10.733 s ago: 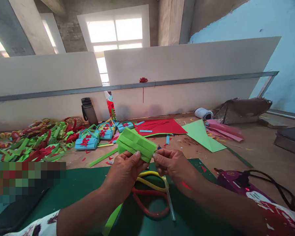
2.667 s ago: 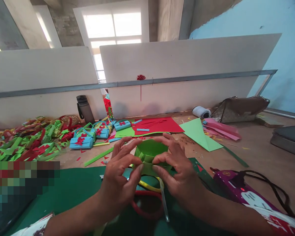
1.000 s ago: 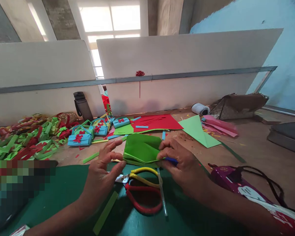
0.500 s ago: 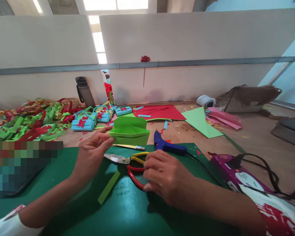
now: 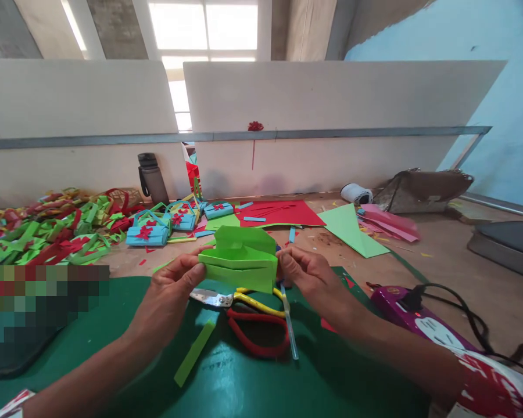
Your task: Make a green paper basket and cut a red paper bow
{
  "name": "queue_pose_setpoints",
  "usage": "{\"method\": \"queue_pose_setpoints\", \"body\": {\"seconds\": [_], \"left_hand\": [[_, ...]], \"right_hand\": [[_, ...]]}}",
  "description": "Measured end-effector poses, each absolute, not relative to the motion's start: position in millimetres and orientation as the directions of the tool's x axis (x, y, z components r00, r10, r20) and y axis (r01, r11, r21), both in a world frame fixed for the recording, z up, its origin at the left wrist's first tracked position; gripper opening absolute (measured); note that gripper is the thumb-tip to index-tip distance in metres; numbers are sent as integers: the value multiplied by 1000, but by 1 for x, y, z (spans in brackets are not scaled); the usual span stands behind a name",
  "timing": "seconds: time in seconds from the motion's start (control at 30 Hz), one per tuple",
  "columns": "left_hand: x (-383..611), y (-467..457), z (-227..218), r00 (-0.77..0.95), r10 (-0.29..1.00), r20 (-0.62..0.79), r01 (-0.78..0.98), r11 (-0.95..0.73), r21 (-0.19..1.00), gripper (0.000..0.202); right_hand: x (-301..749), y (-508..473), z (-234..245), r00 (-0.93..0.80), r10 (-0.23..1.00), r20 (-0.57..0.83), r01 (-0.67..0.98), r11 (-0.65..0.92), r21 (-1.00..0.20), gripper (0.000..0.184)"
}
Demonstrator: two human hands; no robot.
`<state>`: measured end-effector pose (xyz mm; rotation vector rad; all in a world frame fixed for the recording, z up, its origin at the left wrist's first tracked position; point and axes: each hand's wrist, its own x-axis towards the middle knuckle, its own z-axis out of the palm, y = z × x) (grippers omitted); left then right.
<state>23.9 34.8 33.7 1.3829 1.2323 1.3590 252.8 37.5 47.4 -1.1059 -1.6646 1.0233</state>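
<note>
A folded bright green paper piece [image 5: 239, 270], shaped like a small open pouch with a raised back flap, is held up between both hands. My left hand [image 5: 172, 287] pinches its left edge between thumb and fingers. On the opposite edge my right hand [image 5: 311, 273] is closed, fingertips at the paper. Beneath it lie scissors [image 5: 257, 322] with one yellow and one red handle. A clear glue stick [image 5: 290, 328] crosses beside their handles; the blue glue gun [image 5: 279, 248] is mostly hidden behind the paper and right hand. A green paper strip [image 5: 194, 354] lies on the cutting mat [image 5: 235, 389].
Blue paper bags with red flowers [image 5: 147, 233] and a heap of green and red paper pieces [image 5: 70, 232] stand left, near a bottle [image 5: 152, 179]. Red sheet [image 5: 283, 213] and pale green sheet [image 5: 353, 229] lie behind. A purple power strip [image 5: 418, 313] with cables is at right.
My right hand has left the scissors' handles and moved up to the paper's right edge. The paper now has both hands on it. The view has tilted up a little.
</note>
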Motion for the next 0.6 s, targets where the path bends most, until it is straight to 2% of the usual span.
{"method": "queue_pose_setpoints", "body": {"seconds": [0.07,0.13,0.3,0.37,0.47,0.6], "left_hand": [[23,36,30,-23,994,110,-14,-111,994,25],[23,37,24,4,998,57,-86,-57,995,27],[24,43,17,-16,1000,20,-192,-23,981,25],[25,45,15,-55,998,4,-246,-17,969,26],[27,44,12,-78,997,-16,-273,-6,962,29],[29,40,13,32,999,-6,-170,11,985,26]], "right_hand": [[250,41,44,-270,953,140,102,173,-980,39],[248,43,42,-305,946,114,55,136,-989,39],[247,38,47,-294,937,187,15,200,-980,43],[247,35,49,-253,941,224,23,238,-971,44],[247,32,49,-261,938,228,57,250,-966,36],[249,33,47,-281,942,185,175,240,-955,25]]}}
